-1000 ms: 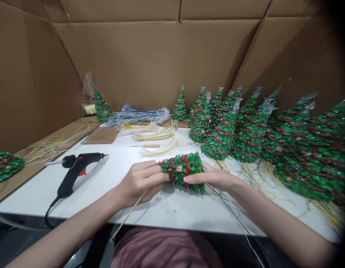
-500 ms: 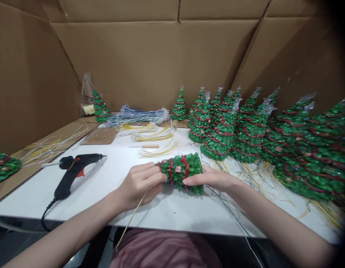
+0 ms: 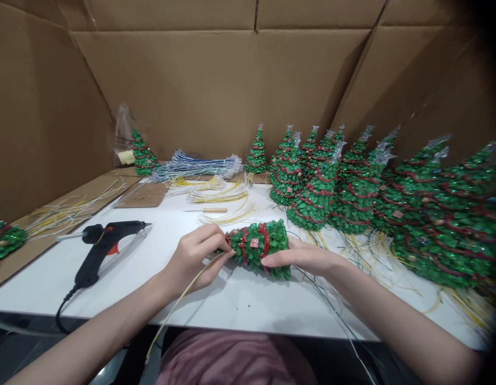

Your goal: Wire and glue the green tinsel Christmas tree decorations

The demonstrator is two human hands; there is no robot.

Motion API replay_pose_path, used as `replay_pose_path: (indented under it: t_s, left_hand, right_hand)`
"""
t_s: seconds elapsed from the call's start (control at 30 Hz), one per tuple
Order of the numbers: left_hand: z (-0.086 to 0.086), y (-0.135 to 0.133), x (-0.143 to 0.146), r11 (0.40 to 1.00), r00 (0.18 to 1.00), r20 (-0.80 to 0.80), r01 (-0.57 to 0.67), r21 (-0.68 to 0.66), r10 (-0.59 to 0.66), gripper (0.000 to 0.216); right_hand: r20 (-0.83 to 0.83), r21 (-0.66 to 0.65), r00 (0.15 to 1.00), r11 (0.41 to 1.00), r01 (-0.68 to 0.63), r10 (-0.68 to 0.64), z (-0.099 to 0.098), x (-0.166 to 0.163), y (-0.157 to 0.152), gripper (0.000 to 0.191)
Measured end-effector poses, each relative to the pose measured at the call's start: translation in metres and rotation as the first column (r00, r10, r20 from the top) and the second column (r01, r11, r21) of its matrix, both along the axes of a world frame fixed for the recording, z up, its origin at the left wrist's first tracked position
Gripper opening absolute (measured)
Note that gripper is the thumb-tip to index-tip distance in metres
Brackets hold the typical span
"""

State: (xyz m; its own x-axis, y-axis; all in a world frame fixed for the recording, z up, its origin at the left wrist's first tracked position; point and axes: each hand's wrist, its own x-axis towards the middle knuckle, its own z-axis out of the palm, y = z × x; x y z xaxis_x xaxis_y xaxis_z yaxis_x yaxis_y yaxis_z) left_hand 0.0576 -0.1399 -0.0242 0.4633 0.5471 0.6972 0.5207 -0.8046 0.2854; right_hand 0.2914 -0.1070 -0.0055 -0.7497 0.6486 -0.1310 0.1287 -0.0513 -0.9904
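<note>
A small green Christmas tree (image 3: 251,248) with red garland and a pink gift ornament lies on its side above the white tabletop, its base facing right. My right hand (image 3: 304,259) grips it around the base end, thumb on the near side. At the tree's narrow end my left hand (image 3: 205,256) is closed in a pinch. A pale yellow wire (image 3: 179,302) runs from those fingers down over the table edge. The tree's tip is hidden by the left hand. Thin white and green wires (image 3: 328,299) trail from the base below my right wrist.
A black glue gun (image 3: 105,248) lies at left. Behind are a wooden-handled awl (image 3: 214,210), yellow-white wire bundles (image 3: 219,195) and a blue-white wire bundle (image 3: 199,166). Several finished trees (image 3: 315,198) with wires beneath crowd the right side. Cardboard walls (image 3: 215,91) enclose the table.
My left fingers have loosened from around the tree's narrow end into a pinch, shifting slightly left. The yellow wire's lower end has swung left. My right hand still holds the base.
</note>
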Motion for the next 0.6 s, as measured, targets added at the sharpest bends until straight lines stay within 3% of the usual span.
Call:
replay_pose_path:
  t_s: [0.17, 0.37, 0.6]
  left_hand:
    - [-0.003, 0.004, 0.000, 0.994, 0.998, 0.049, 0.052, -0.098, -0.047, 0.010]
    - [0.007, -0.002, -0.004, 0.984, 0.995, 0.023, 0.100, -0.150, -0.097, 0.003]
    - [0.004, -0.001, -0.006, 0.965, 0.993, 0.112, 0.058, -0.255, -0.031, 0.016]
  right_hand:
    - [0.003, 0.023, 0.999, 0.999, -0.038, 0.038, 0.000, 0.000, 0.002, 0.042]
    - [-0.016, 0.044, 0.999, 0.999, -0.029, 0.030, 0.001, -0.001, 0.001, 0.037]
    - [-0.035, 0.081, 0.998, 0.996, -0.045, 0.048, 0.003, -0.001, 0.000, 0.046]
